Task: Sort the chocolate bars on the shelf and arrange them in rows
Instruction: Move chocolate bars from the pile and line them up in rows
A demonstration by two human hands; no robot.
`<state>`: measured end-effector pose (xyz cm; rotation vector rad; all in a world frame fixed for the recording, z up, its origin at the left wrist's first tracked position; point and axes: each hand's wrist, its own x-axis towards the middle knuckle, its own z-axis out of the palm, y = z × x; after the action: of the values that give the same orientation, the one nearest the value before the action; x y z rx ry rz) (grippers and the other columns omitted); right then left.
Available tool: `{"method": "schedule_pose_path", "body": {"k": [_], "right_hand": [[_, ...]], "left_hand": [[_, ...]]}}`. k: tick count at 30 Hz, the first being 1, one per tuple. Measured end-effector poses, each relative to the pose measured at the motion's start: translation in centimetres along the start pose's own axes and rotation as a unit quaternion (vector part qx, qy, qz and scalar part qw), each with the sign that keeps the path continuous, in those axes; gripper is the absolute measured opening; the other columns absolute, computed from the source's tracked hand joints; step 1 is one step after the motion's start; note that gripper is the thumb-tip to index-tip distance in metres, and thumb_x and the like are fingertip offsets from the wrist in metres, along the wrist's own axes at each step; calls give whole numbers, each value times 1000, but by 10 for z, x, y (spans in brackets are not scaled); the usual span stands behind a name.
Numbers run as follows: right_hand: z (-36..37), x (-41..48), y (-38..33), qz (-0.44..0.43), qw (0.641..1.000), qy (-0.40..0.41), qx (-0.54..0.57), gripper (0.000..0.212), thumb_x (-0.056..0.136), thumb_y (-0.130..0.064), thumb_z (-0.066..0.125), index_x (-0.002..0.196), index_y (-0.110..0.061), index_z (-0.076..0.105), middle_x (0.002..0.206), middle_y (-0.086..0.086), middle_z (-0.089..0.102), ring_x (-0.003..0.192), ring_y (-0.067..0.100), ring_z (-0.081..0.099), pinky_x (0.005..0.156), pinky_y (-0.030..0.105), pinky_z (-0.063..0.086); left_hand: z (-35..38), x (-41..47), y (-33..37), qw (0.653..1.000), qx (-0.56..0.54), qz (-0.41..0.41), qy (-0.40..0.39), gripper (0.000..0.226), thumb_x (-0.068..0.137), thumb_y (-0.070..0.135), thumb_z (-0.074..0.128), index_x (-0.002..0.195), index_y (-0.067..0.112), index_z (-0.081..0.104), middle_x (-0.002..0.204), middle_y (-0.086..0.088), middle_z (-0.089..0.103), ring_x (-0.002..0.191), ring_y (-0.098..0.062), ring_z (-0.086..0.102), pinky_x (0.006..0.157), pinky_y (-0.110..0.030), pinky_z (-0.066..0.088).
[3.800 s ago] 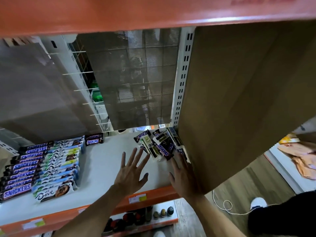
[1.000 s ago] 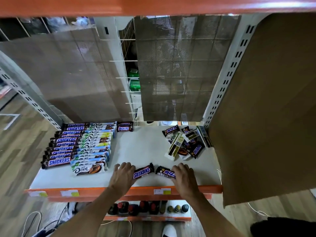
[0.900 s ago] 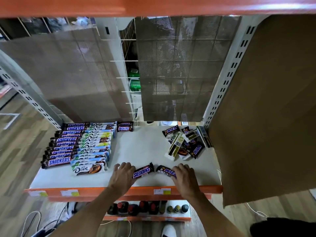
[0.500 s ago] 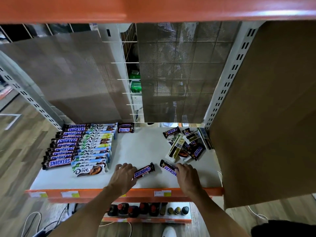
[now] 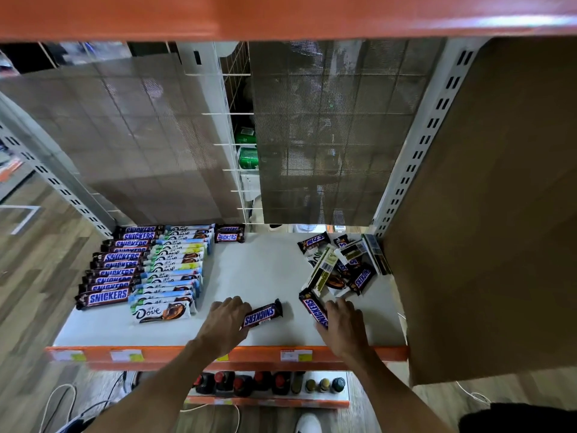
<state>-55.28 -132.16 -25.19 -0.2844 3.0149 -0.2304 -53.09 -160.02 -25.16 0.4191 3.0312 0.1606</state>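
Note:
On the white shelf (image 5: 265,270), my left hand (image 5: 224,320) grips one end of a Snickers bar (image 5: 263,313) lying near the front edge. My right hand (image 5: 342,323) holds a second Snickers bar (image 5: 313,309), angled toward the back left. At the left lies a row of Snickers bars (image 5: 115,267) beside a row of Dove bars (image 5: 175,273). A single Snickers bar (image 5: 229,234) sits at the back, right of the Dove row. A loose pile of mixed bars (image 5: 340,267) lies at the back right.
A large cardboard sheet (image 5: 487,214) stands against the shelf's right side. Mesh panels and a white slotted upright (image 5: 415,157) close the back. An orange shelf (image 5: 281,14) hangs overhead. Below is a lower shelf with several bottles (image 5: 268,384).
Both hands have brought a Snickers bar each from the pile to the front of the shelf. In the last half second the right hand turned its bar to a steeper angle and moved slightly back.

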Motion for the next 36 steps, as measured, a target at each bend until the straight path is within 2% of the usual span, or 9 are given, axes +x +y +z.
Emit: {"method": "schedule_pose_path", "body": {"k": [5,7,11,17,22,24,28,32,36], "right_hand": [[-5,0,-1,-9,999,-33,23,43,83,-38,68,116,-12,57,115,10,58,106,27,56,88,41,43],[-6,1,-1,-13,999,-34,20,43,89,-39,59,123,-14,51,123,8,54,114,24,50,94,37,39],[-9,2,-2,-11,999,-40,21,43,92,-40,56,126,-15,48,126,7,52,116,22,48,97,35,38],[-13,2,-2,-10,999,-44,23,43,90,-41,58,123,-15,48,122,6,55,113,22,51,94,35,37],[-13,1,-3,-14,998,-54,33,44,88,-44,59,121,-17,47,122,4,55,113,20,51,95,34,37],[-13,1,-2,-16,997,-58,38,45,88,-44,60,122,-17,47,122,4,54,114,20,50,95,34,37],[-15,0,2,-26,997,-64,44,44,86,-45,62,117,-18,48,119,3,57,109,20,52,92,33,38],[-17,-1,-2,-16,996,-62,57,49,85,-47,62,120,-17,46,117,4,62,108,22,58,92,35,38],[-20,-1,-9,-42,995,-54,66,39,97,-32,48,134,-19,39,111,5,67,101,21,62,94,34,42]], "left_hand": [[5,3,5,1000,9,-12,11,43,56,38,88,86,21,62,74,4,58,64,-18,58,55,-34,49],[4,3,6,1000,-2,-9,18,40,61,36,84,89,19,61,73,3,60,65,-20,59,57,-36,48],[3,3,1,999,-27,-3,43,32,75,44,61,94,18,60,75,2,65,70,-23,61,61,-36,46],[-1,3,2,996,-74,-14,38,45,83,52,41,109,18,55,77,6,70,80,-22,65,72,-36,46],[-1,1,10,998,-52,-13,-16,45,86,58,51,107,19,48,90,3,67,88,-22,59,77,-35,42],[-3,2,15,999,-46,-12,-15,39,92,52,48,107,17,49,92,1,67,88,-23,59,76,-36,41],[-6,7,16,1000,-21,-8,-3,25,95,23,44,117,13,51,90,-5,70,85,-28,63,69,-35,36],[-1,5,10,1000,-4,8,-26,68,74,8,69,135,22,43,98,-2,65,84,-23,64,68,-36,46],[-5,6,15,998,9,22,-51,93,53,18,90,132,31,42,105,-4,60,85,-21,64,64,-35,51]]}}
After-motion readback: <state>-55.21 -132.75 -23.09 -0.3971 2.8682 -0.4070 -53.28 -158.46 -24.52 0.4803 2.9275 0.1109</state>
